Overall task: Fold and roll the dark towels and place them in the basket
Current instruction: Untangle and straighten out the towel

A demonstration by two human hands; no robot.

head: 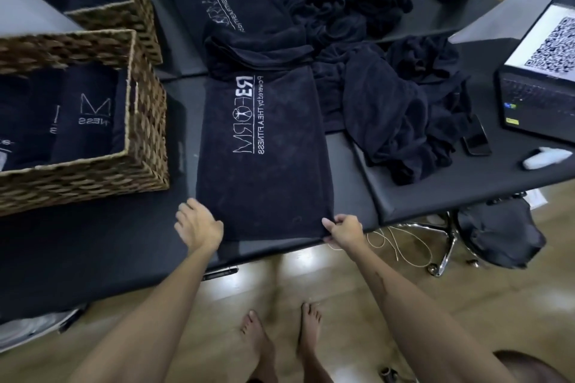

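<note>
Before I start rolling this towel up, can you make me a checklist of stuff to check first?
1. Towel lies flat on the table: ok.
2. Left hand on the near left corner: ok, though how the fingers hold it cannot be told.
3. Right hand pinches the near right corner: ok.
4. Far end free: not ok, crumpled towels sit on it.
5. Room in the basket: cannot tell, rolled towels already fill the visible part.

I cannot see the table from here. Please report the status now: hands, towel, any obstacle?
Left hand and right hand grip near corners of flat towel. Basket left, partly filled. Unfolded towel pile touching right side.
</note>
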